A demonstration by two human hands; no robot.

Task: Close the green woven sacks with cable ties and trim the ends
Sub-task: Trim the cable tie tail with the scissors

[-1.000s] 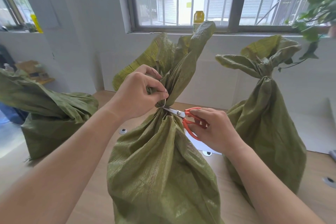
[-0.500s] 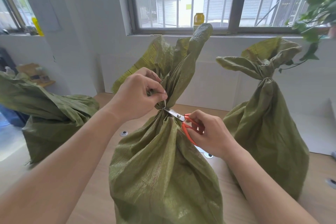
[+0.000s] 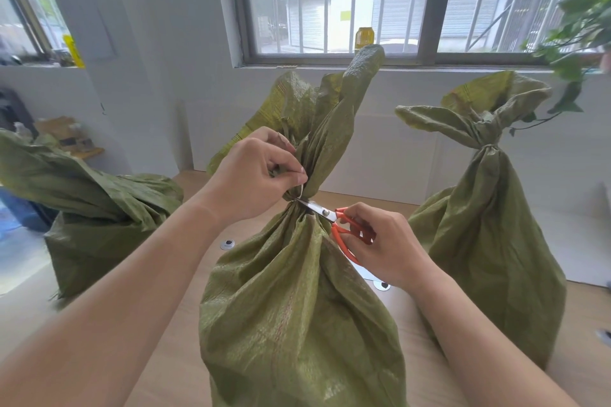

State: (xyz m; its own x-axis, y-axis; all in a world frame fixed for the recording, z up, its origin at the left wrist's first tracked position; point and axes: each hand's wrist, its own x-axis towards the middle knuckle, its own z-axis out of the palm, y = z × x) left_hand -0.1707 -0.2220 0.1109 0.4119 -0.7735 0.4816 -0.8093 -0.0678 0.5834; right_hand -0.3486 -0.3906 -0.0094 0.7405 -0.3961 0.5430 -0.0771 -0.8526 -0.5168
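At the cinched neck of the middle sack (image 3: 297, 301), my left hand (image 3: 254, 182) pinches the cable tie tail (image 3: 301, 190) taut while my right hand (image 3: 385, 243) grips the scissors (image 3: 334, 218). Best cut close to the lock, blades clear of the weave.

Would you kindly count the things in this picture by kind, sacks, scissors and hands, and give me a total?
Green sacks: 3, middle, right, left
Scissors: 1
Hands: 2, left hand, right hand
Total: 6
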